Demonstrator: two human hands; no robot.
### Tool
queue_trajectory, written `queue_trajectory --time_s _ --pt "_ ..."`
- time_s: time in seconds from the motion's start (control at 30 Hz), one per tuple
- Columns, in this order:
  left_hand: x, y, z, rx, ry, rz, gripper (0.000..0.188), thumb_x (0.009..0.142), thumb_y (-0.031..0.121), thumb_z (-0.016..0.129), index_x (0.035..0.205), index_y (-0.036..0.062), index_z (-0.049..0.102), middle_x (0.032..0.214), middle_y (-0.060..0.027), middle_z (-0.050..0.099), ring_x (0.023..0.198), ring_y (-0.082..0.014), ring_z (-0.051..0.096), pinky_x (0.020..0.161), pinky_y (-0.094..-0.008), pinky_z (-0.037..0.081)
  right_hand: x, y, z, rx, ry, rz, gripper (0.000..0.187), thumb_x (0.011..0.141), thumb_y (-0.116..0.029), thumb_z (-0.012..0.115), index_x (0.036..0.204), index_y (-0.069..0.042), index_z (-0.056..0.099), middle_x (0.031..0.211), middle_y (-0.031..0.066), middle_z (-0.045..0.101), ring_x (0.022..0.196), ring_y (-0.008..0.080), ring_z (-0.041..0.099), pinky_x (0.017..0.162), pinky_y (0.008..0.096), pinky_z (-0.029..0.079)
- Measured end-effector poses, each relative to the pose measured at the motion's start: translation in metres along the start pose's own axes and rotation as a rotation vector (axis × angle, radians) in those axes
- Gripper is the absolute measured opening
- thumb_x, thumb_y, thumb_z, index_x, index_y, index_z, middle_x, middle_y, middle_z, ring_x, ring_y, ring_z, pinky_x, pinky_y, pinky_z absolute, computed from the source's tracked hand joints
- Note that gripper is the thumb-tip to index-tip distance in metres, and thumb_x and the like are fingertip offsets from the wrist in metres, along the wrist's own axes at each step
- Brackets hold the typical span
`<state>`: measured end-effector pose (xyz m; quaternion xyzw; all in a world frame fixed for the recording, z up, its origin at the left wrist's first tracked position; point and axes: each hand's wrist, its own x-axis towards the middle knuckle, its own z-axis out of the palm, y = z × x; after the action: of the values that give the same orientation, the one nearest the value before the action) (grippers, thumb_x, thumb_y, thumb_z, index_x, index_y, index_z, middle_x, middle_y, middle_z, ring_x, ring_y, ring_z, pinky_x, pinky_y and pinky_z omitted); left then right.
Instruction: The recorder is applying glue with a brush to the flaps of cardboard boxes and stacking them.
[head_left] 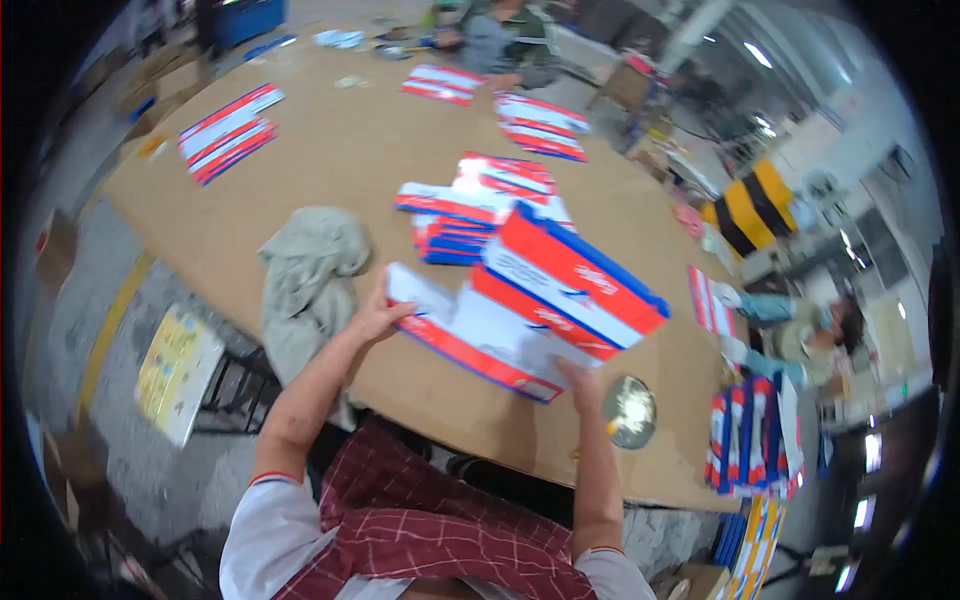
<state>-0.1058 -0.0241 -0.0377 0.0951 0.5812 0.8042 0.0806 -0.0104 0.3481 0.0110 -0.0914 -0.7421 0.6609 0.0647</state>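
Both my hands are on a red, white and blue printed cardboard carton (520, 345), held tilted over the near part of the table. My left hand (378, 312) grips its left end, the thumb on the white face. My right hand (580, 385) holds its lower right edge, with the fingers partly hidden behind the board. One panel of the carton stands up at the right, its blue edge uppermost. Just beyond lies a loose pile of similar flat cartons (450, 232). Left of my left hand is a crumpled grey-green cloth (315, 255).
A round shiny dish (632, 412) sits right of my right hand. Stacked cartons (745, 435) stand at the table's right edge. More flat cartons (228, 135) lie across the brown table (330, 130). One person (820, 330) works at the right, another (515, 40) opposite. A stool (180, 372) stands left.
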Motion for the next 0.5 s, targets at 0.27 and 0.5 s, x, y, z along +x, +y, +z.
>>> queue_trajectory --time_s 0.27,0.5 --pt "0.004 0.144 0.02 0.049 -0.215 -0.126 0.061 0.086 0.034 0.055 0.135 0.0097 0.028 0.123 -0.0077 0.046 0.112 -0.02 0.046 0.094 -0.0344 0.037 -0.041 -0.01 0.007 0.41 0.163 0.159 0.046 0.073 -0.012 0.067 0.114 0.001 0.049 0.102 0.0113 0.059 0.092 0.022 0.057 0.081 0.0351 0.046" --pt "-0.051 0.093 0.086 -0.519 0.013 0.141 0.076 0.08 0.067 0.034 0.132 0.0117 0.033 0.134 -0.0079 0.038 0.119 -0.024 0.041 0.097 -0.042 0.036 -0.068 -0.074 0.053 0.969 0.028 -0.066 0.05 0.079 -0.009 0.06 0.122 0.003 0.038 0.114 0.0155 0.051 0.102 0.0269 0.054 0.088 0.0408 0.045"
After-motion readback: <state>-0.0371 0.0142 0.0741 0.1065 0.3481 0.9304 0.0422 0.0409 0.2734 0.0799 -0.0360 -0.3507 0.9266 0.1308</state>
